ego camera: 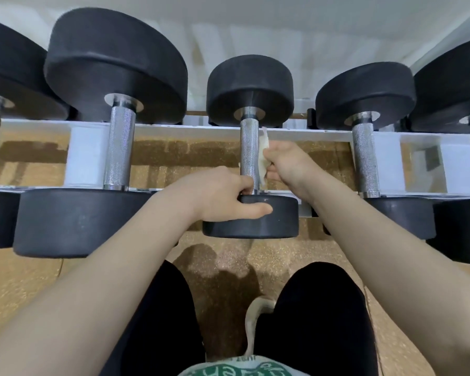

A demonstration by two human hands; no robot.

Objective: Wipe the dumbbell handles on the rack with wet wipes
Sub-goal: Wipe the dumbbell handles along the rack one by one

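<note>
A small black dumbbell lies across the white rack [174,128] in the middle, its knurled chrome handle [249,147] pointing away from me. My left hand [223,195] grips the near black head [272,221], fingers curled over its top edge by the handle's base and thumb along its front. My right hand [285,164] pinches a pale wet wipe [263,156] and holds it against the right side of that handle. The part of the wipe inside my fingers is hidden.
A larger dumbbell [120,147] lies to the left and another [365,158] to the right, with more at both edges. Below the rack is speckled tan flooring [255,256]. My legs in black trousers [318,316] are at the bottom. A white wall stands behind.
</note>
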